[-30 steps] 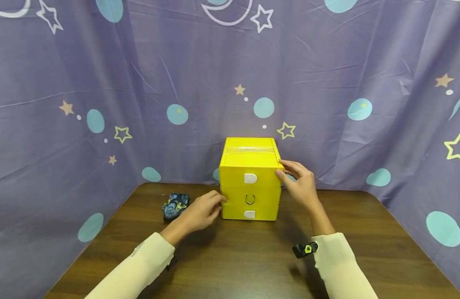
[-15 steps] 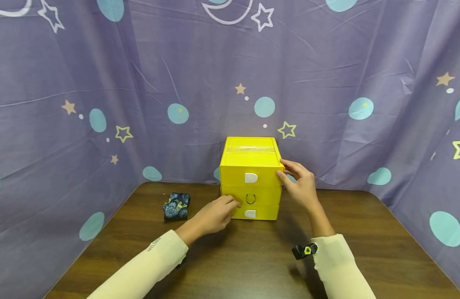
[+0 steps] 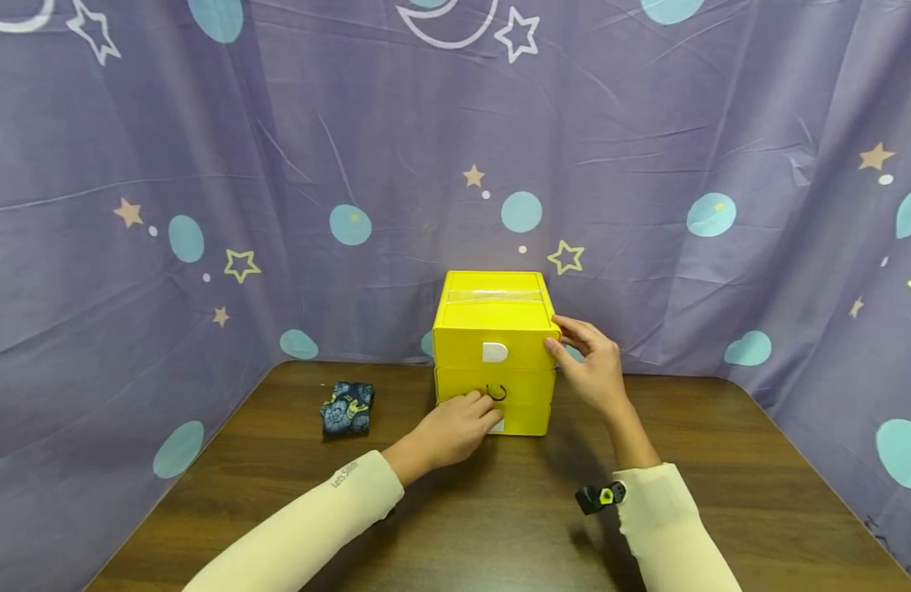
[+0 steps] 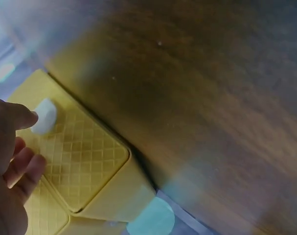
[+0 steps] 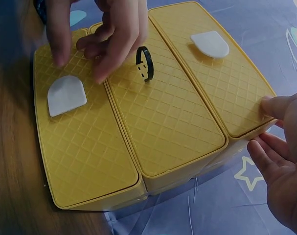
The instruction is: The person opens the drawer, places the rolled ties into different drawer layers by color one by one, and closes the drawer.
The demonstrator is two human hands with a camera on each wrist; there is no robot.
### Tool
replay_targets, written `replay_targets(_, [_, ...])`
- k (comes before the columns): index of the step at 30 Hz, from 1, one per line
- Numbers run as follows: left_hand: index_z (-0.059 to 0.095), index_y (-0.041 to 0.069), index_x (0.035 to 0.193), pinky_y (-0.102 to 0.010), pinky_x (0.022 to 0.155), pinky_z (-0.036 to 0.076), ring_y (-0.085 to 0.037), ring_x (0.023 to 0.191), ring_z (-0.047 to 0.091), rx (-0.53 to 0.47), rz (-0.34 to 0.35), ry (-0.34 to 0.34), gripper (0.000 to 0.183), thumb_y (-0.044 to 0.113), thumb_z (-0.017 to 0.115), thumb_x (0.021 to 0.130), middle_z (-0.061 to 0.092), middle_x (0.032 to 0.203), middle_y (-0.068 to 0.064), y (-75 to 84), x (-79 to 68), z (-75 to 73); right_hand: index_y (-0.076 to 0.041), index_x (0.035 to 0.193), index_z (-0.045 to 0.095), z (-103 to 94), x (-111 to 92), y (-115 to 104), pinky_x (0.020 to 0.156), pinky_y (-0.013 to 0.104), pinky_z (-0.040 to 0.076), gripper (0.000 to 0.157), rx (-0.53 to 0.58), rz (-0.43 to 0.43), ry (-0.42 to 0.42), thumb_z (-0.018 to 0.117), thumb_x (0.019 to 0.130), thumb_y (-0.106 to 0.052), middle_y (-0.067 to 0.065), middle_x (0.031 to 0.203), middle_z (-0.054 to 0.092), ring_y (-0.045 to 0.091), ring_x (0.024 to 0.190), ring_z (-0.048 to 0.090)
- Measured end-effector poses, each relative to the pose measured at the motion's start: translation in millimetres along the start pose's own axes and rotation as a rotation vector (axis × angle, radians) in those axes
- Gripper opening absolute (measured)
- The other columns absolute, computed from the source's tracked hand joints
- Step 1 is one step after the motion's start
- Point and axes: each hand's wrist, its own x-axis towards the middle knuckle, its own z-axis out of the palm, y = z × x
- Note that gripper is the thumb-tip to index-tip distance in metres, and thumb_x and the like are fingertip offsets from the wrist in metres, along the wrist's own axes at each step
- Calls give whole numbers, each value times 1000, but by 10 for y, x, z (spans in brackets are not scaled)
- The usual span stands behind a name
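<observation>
A yellow three-drawer box (image 3: 500, 315) stands at the back of the table, its drawer fronts facing me. My left hand (image 3: 455, 427) hovers in front of the lower drawers, fingers loosely bent, with its thumb and fingers apart. Close to those fingertips is the white tab handle (image 5: 66, 96) of the bottom drawer (image 5: 94, 161). On the middle drawer sits a black ring pull (image 5: 149, 63); the top drawer has another white tab (image 5: 210, 44). My right hand (image 3: 592, 362) grips the box's upper right corner, thumb on the front and fingers along the side.
A folded dark-blue patterned cloth (image 3: 347, 409) lies on the wooden table (image 3: 515, 510), left of the box. Clear tape (image 3: 496, 295) crosses the box top. A purple curtain (image 3: 426, 148) with stars hangs right behind the table.
My left hand has moved right, from the box's lower left edge to the bottom drawer's white tab. The right hand keeps its grip on the corner, and the drawers look unchanged.
</observation>
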Motion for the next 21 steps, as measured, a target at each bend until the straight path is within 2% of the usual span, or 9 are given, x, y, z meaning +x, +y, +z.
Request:
replay_targets(5, [68,14,116,-26,75,53,-18,92,58,143,43,-29,16,17,62,101,62,107,0,54,55,75,16,126,64,0,4,-3,93,46,56,38,-2,-7,3,73,89,11,31,122,65,41,108,68])
replay_targets(13, [66,18,125,-26,79,53,-16,104,58,269,106,-82,25,23,63,102,63,117,2,99,102,147,16,125,64,2,16,-7,92,49,56,38,-13,-22,7,72,89,11,30,122,65,42,107,68])
replay_targets(21, [66,20,126,-26,81,53,-17,108,58,383,178,-107,23,22,61,103,60,119,1,119,150,218,17,124,64,5,23,-12,91,40,57,37,-26,-40,13,73,89,12,31,121,65,43,107,68])
